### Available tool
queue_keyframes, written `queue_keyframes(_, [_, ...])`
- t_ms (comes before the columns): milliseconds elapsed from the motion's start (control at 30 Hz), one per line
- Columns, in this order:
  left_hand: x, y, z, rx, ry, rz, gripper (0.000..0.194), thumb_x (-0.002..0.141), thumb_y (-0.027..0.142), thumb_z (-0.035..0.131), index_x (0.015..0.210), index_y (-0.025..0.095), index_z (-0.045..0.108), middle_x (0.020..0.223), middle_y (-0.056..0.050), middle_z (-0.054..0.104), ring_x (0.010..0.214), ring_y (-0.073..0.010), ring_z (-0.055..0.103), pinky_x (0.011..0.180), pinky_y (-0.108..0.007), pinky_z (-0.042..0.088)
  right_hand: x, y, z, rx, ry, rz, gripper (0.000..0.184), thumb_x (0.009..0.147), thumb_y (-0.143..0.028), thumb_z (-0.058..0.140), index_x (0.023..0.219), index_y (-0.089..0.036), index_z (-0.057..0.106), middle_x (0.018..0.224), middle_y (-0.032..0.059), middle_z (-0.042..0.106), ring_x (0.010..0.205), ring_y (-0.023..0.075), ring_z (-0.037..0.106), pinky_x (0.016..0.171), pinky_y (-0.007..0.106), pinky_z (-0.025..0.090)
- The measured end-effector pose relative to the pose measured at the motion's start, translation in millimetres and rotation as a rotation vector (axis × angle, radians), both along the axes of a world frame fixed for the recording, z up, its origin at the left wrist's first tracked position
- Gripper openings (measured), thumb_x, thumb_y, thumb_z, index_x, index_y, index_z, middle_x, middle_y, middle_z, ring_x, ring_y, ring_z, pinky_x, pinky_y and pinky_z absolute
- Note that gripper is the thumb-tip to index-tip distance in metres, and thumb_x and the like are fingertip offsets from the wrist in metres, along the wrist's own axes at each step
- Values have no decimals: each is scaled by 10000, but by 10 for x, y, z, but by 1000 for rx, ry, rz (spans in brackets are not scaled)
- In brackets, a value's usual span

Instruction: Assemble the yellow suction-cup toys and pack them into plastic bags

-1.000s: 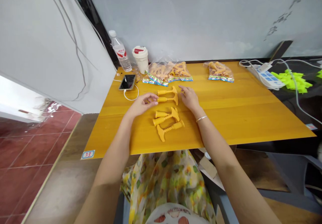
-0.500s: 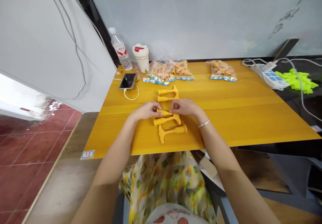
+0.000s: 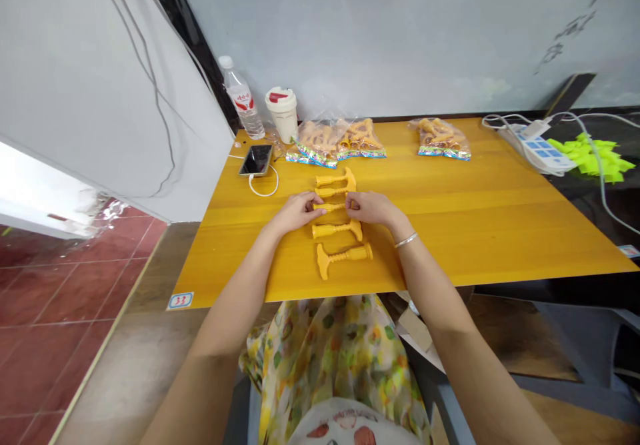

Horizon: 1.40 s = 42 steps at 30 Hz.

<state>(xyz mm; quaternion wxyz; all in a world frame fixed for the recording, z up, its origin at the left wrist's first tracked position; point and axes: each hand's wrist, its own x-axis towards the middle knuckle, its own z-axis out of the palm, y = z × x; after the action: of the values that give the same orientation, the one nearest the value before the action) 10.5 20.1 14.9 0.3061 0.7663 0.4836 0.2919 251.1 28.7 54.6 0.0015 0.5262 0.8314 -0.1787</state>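
At the far left, a red tile floor runs up to the corner of a wooden table, which has a "33" sticker on it. Toward the table's back edge lie a phone with a white cable, a water bottle and a white cup.

The left hand is curled, its fingertips on the left end of an orange hammer-shaped piece. The right hand closes on the piece's right end, so both hands grasp it between them. Whether it touches the table, I cannot tell. It lies crosswise, third in a column of similar pieces: two above it and two below. A silver bangle circles the right wrist.

Behind them sit two plastic bags of orange pieces, with a third bag further right. Beyond it are a power strip and a heap of green pieces.
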Motion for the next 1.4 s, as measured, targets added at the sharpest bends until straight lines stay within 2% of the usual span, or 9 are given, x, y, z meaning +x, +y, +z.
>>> queue_keyframes(133, [-57, 26, 13, 77, -44, 58, 320, 835, 512, 628, 832, 193, 652, 708, -3, 609, 610, -129, 495, 618, -265, 395, 100, 5, 16, -19, 122, -23, 183, 901, -265, 584, 1050, -190, 659, 912, 21, 736, 743, 141, 628, 643, 225, 390])
queue_keyframes(267, [-135, 77, 10, 138, -101, 158, 329, 871, 513, 596, 813, 193, 647, 742, -14, 636, 632, -131, 512, 626, -259, 406, 91, -340, 117, 110, 230, -22, 210, 940, -318, 591, 1105, -196, 634, 894, 14, 732, 738, 140, 635, 650, 232, 399])
queue_keyframes(433, [-140, 94, -17, 146, -128, 157, 313, 873, 492, 602, 832, 186, 651, 762, -14, 655, 638, -127, 526, 632, -251, 410, -115, -981, 158, 61, 65, 238, 289, 906, -329, 663, 1175, -225, 643, 1132, 73, 729, 989, 222, 686, 755, 278, 470])
queue_keyframes(600, [-147, 113, -66, 145, -157, 188, 291, 874, 483, 602, 867, 195, 647, 786, -19, 666, 675, -142, 550, 657, -259, 417, -261, -1204, 58, 151, -28, 267, 384, 939, -183, 526, 1315, -210, 596, 1184, 117, 714, 995, 248, 697, 763, 309, 507])
queue_keyframes(800, [-198, 161, -109, 155, -208, 283, 271, 877, 469, 608, 868, 199, 633, 787, -12, 650, 686, -141, 537, 696, -260, 416, -167, -1232, -6, 92, 568, 84, 702, 956, -293, 525, 1574, -244, 194, 1088, 70, 715, 902, 187, 702, 859, 327, 532])
queue_keyframes(933, [-207, 175, -138, 161, -214, 285, 264, 882, 466, 604, 869, 204, 633, 797, -13, 659, 693, -144, 545, 693, -262, 415, -159, -1289, -242, -22, 976, -21, 635, 941, -402, 549, 1474, -266, 232, 1078, 56, 672, 834, 162, 699, 847, 343, 565])
queue_keyframes(1067, [-196, 171, -148, 167, -211, 266, 278, 874, 483, 611, 876, 206, 631, 785, -14, 660, 684, -150, 550, 689, -271, 426, -202, -1362, -518, -9, 1121, -137, 612, 949, -466, 516, 1429, -277, 186, 1098, 67, 627, 800, 164, 700, 847, 378, 581])
queue_keyframes(1167, [-187, 166, -146, 169, -194, 254, 278, 871, 482, 610, 877, 204, 630, 765, -13, 652, 678, -150, 550, 680, -271, 432, -193, -1420, -568, 110, 1001, -203, 548, 972, -447, 463, 1429, -265, 222, 1170, 112, 603, 910, 198, 697, 887, 401, 574])
queue_keyframes(1400, [-174, 165, -157, 163, -188, 224, 263, 870, 454, 617, 893, 193, 641, 799, -27, 674, 697, -153, 577, 695, -269, 452, -108, -1538, -403, 324, 299, -222, 386, 986, -359, 473, 1343, -221, 518, 1379, 174, 537, 1176, 297, 615, 944, 443, 541])
